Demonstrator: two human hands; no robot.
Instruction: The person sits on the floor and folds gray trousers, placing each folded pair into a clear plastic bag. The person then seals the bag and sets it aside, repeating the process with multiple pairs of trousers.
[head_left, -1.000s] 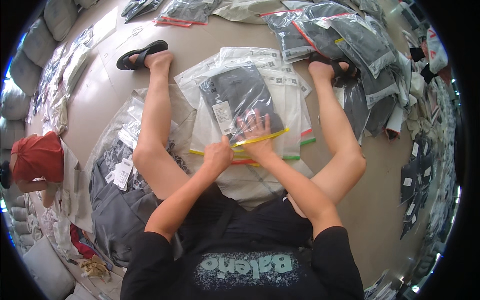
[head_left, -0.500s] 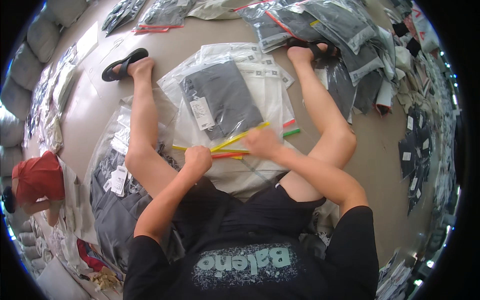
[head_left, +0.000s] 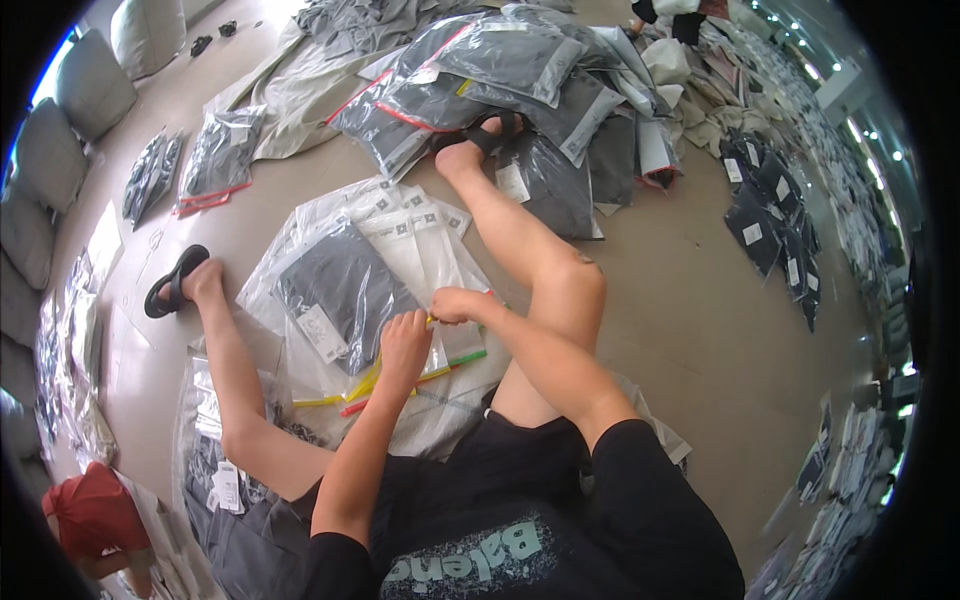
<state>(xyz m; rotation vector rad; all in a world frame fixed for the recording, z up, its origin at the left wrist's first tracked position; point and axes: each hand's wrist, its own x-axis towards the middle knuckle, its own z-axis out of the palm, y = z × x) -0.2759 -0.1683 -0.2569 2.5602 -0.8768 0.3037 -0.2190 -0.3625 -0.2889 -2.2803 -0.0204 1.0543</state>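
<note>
A folded dark grey garment point(head_left: 345, 270) with a white tag point(head_left: 322, 333) lies inside a clear zip bag between my legs. Along the bag's near edge runs a yellow zip strip point(head_left: 366, 383). My left hand point(head_left: 405, 343) is closed on this edge, its fingers covering part of the strip. Just beyond it, my right hand point(head_left: 456, 304) pinches the strip's right end. Beneath the filled bag is a fanned stack of flat translucent bags point(head_left: 440, 265), with red, green and yellow strips showing.
Bagged grey garments point(head_left: 500, 75) are heaped ahead, by my right foot. More bagged garments point(head_left: 220, 150) lie at the far left. Dark tagged pieces point(head_left: 770, 210) rest on the right floor. Loose grey clothing point(head_left: 250, 540) sits by my left leg. A person in red point(head_left: 95, 515) is at lower left.
The view has swung to the right, so the scene sits further left. My left hand has moved along the yellow strip, from its left part up close beside my right hand.
</note>
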